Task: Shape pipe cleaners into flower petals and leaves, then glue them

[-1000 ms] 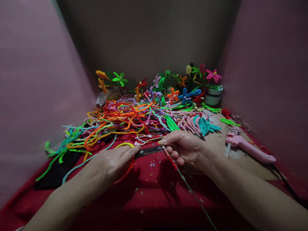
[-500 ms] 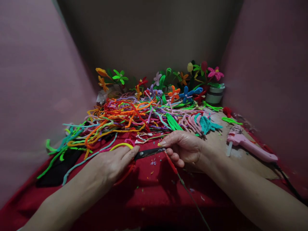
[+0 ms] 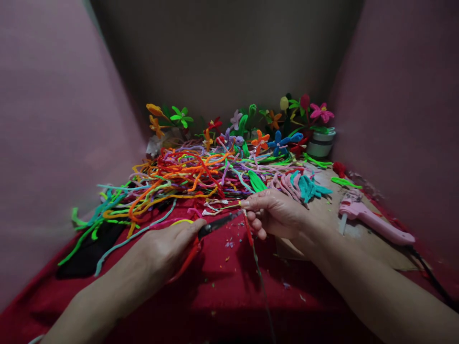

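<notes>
My left hand (image 3: 172, 243) is closed around a pair of scissors (image 3: 219, 224) with red and yellow handles. Their dark blades point right, blurred, with the tips close to my right fingers. My right hand (image 3: 272, 212) pinches the top of a thin green flower stem (image 3: 258, 272), which hangs down toward the front edge. A short red fuzzy piece (image 3: 248, 230) wraps the stem just under the fingers. A small yellow bit (image 3: 242, 203) shows at the thumb tip. What lies inside the right fingers is partly hidden.
A heap of coloured pipe cleaners (image 3: 186, 172) covers the table's middle and left. Fuzzy flowers (image 3: 279, 143) stand behind it. At right, a pink glue gun (image 3: 376, 220) lies on cardboard (image 3: 322, 229), near pink and teal petals (image 3: 304, 186). Scraps dot the red cloth (image 3: 229, 291).
The scissors' blades have tilted up and drawn slightly away from the stem. My right hand has lifted a little, and the stem now hangs more steeply.
</notes>
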Available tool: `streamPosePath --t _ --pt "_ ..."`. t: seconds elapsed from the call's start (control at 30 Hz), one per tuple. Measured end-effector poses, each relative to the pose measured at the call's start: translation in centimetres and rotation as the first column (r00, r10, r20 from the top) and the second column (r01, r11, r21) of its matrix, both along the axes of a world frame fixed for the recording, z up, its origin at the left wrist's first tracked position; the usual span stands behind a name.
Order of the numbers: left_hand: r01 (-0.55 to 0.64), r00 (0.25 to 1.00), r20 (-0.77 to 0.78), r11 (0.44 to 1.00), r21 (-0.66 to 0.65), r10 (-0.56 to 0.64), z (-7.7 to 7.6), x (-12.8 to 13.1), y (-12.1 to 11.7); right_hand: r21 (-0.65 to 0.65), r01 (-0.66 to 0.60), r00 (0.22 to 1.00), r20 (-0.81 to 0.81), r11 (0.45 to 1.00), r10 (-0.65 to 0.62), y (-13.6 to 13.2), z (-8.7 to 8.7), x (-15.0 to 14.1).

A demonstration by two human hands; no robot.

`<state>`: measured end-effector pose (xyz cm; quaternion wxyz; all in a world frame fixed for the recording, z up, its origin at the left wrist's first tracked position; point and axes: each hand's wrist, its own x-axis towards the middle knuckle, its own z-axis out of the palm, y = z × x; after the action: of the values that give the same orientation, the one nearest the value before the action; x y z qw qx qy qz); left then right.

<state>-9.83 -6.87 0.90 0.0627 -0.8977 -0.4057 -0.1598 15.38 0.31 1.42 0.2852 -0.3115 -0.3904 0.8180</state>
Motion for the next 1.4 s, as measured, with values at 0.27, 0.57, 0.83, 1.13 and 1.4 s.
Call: streamPosePath --t 0.27,0.57,0.83,1.13,1.4 --pt "-0.144 0.989 -0.027 0.984 0.101 0.147 0.1 1.7 -1.2 0.175 0.318 0.948 -0.057 0.932 -0.313 -0.9 0.0 -0.8" --pt "-0.317 0.919 -0.172 0.923 0.217 0.356 -1.5 5.8 -2.3 0.13 0.472 0.881 -0.044 0.872 -0.47 -1.4 0.0 -1.3" --pt "-0.333 0.89 -0.225 0.902 0.274 0.397 -1.5 7.0 -2.0 -0.003 0.512 0.859 -0.007 0.859 -0.512 -1.5 0.1 -1.3" --pt "-0.312 0.892 -0.243 0.909 0.278 0.381 -1.2 7.1 -1.9 0.004 0.497 0.867 -0.042 0.868 -0.496 -1.7 0.0 -1.3" --pt "-0.342 0.875 -0.295 0.921 0.183 0.384 -1.4 6.7 -1.9 -0.011 0.49 0.87 -0.059 0.872 -0.49 -1.5 -0.5 -1.5"
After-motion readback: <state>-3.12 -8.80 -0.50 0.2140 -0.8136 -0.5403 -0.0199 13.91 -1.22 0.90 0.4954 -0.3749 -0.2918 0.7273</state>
